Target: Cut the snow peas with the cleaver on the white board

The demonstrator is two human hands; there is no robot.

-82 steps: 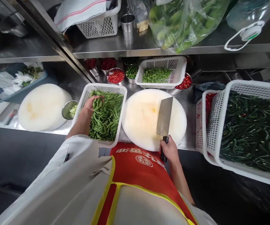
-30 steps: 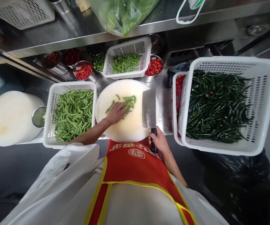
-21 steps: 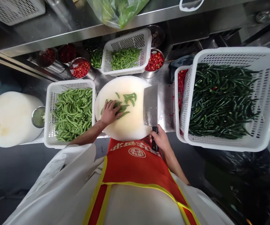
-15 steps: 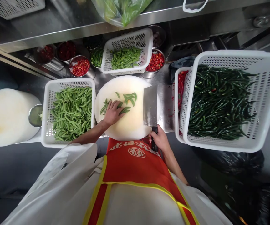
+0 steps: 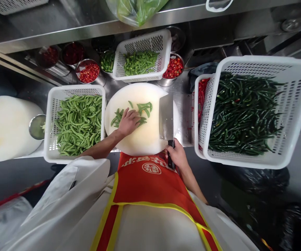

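My left hand [image 5: 128, 122] lies palm down over several green pea pods [image 5: 117, 118] on a round white cutting board [image 5: 145, 139]. Its fingers are stretched out and slightly apart, and they partly cover the pods. Just beyond the fingertips is another small group of pods [image 5: 145, 107]. My right hand [image 5: 178, 154] is wrapped round the black handle of a cleaver [image 5: 166, 116]. The broad blade rests flat over the board's right side, pointing away from me.
Left of the board stands a white basket [image 5: 102, 125] of pea pods; a smaller basket [image 5: 117, 68] of cut green pieces is behind it. Metal pots of chopped red chilies [image 5: 88, 72] line the back. A large basket [image 5: 296, 115] of dark green chilies stands right, beside red chilies [image 5: 202, 101].
My left hand has shifted slightly right over the pods, its fingers drawn closer together. The cleaver stays nearly in place. Red and grey cloth has come into view at lower left.
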